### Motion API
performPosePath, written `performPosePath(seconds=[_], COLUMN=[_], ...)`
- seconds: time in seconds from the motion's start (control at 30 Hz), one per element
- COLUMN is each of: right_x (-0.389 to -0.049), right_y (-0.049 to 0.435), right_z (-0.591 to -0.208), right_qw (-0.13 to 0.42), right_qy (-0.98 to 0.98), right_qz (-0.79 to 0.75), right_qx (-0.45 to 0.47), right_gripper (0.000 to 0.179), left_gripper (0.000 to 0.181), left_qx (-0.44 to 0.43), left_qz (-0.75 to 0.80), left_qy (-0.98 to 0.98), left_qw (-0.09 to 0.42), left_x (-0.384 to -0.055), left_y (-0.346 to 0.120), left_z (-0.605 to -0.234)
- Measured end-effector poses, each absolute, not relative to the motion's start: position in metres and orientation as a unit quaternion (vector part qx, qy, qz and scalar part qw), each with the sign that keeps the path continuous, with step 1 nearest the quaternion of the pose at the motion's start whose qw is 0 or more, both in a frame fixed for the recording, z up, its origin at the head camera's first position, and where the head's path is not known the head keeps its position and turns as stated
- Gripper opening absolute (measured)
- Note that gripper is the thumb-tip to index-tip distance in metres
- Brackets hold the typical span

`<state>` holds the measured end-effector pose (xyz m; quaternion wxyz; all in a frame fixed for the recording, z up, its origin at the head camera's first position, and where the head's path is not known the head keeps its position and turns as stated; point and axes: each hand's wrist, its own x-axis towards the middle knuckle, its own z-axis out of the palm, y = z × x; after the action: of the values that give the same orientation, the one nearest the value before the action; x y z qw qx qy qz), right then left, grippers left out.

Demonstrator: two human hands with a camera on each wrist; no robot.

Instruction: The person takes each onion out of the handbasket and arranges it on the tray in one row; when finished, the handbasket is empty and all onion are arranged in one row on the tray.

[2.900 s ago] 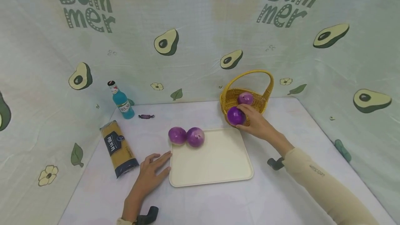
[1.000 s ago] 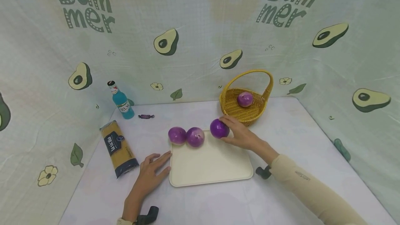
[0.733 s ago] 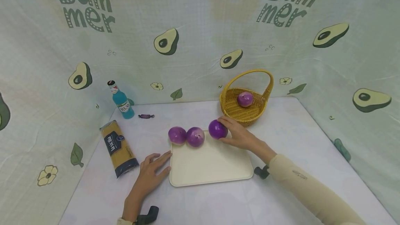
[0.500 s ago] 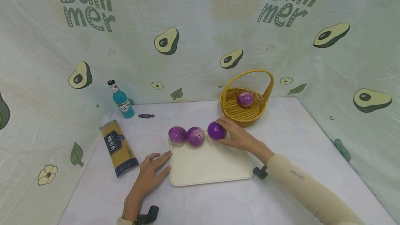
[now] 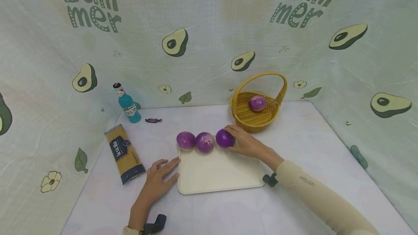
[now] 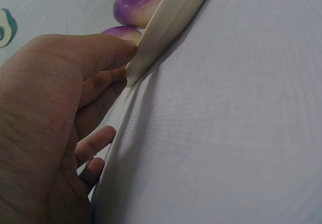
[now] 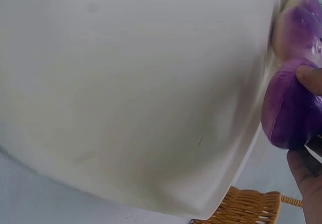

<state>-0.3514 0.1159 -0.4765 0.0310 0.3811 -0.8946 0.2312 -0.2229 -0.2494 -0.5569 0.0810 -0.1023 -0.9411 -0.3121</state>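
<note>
Left hand [image 5: 156, 180] lies flat on the desk [image 5: 294, 144] at the near-left corner of the cream tray [image 5: 218, 171]. Its fingers [image 6: 95, 58] are straight and slightly spread, tips touching the tray rim, gripping nothing. From the left wrist view the thumb side presses against the tray edge, which looks like bracing.

Right hand [image 5: 249, 144] reaches across the tray's far edge. Its fingers [image 7: 312, 80] are curled round a purple onion [image 5: 224, 138], which sits at the far rim of the tray, just beside a second onion [image 5: 204, 142]; a third onion [image 5: 185, 140] lies at the far-left corner. Whether the held onion rests fully on the tray surface cannot be told.

Judgement on the step in hand: setting this onion down well means seating it inside the rim, snug against its neighbour so it cannot roll, and loosening the fingers only once it sits still. The bracing hand should keep the tray from sliding.

Farther back: a yellow wicker basket [image 5: 243, 113] holding one more onion [image 5: 257, 103]. On the far left, a pasta packet [image 5: 125, 154], a wrapped sweet [image 5: 153, 120], a blue bottle [image 5: 127, 104].
</note>
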Motion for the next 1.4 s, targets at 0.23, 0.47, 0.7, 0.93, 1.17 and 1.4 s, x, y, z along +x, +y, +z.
performPosePath(seconds=[0.23, 0.47, 0.7, 0.93, 1.17, 1.4], right_x=[-0.352, -0.353, -0.354, -0.355, -0.354, -0.351], right_y=[0.115, 0.115, 0.115, 0.115, 0.119, 0.13], right_z=[-0.479, -0.481, -0.483, -0.484, -0.484, -0.47], right_qw=[0.039, 0.03, 0.021, 0.013, 0.011, 0.02], right_qy=[-0.89, -0.893, -0.895, -0.897, -0.905, -0.907], right_qz=[0.232, 0.231, 0.229, 0.23, 0.216, 0.247], right_qx=[0.392, 0.385, 0.383, 0.378, 0.368, 0.341], right_gripper=[0.075, 0.074, 0.073, 0.076, 0.081, 0.076], left_gripper=[0.053, 0.053, 0.053, 0.052, 0.052, 0.053], left_qx=[-0.103, -0.103, -0.106, -0.118, -0.112, -0.103], left_qz=[-0.312, -0.308, -0.307, -0.311, -0.306, -0.31], left_qy=[-0.941, -0.943, -0.943, -0.938, -0.941, -0.942], left_qw=[0.079, 0.075, 0.08, 0.093, 0.088, 0.082], left_x=[-0.224, -0.226, -0.226, -0.226, -0.226, -0.224], left_y=[-0.249, -0.247, -0.246, -0.246, -0.247, -0.248], left_z=[-0.557, -0.557, -0.556, -0.557, -0.559, -0.557])
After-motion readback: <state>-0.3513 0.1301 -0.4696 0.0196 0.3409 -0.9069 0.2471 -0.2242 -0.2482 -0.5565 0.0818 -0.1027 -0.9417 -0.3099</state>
